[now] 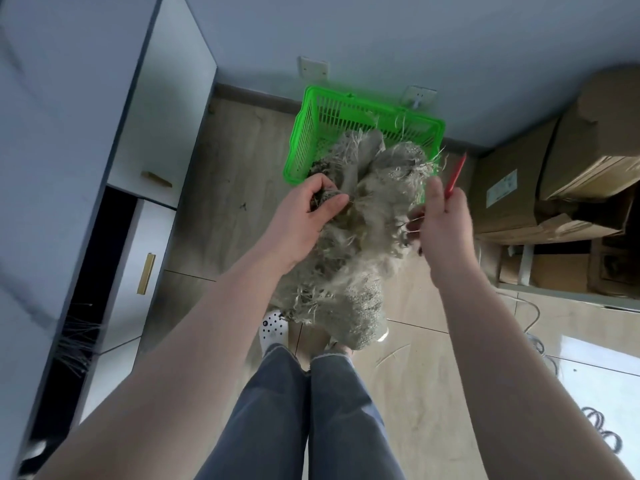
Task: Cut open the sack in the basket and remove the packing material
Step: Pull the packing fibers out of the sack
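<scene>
Both arms reach forward and down. The left hand [311,206] is clenched on the frayed sack [349,237], lifted over the near edge of the green basket [346,109]. The right hand [445,216], beside the sack, grips a red cutter [456,173] and pinches loose fibres.

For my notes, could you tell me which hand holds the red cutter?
The right hand holds the red cutter; the left hand grips only the frayed sack.
</scene>
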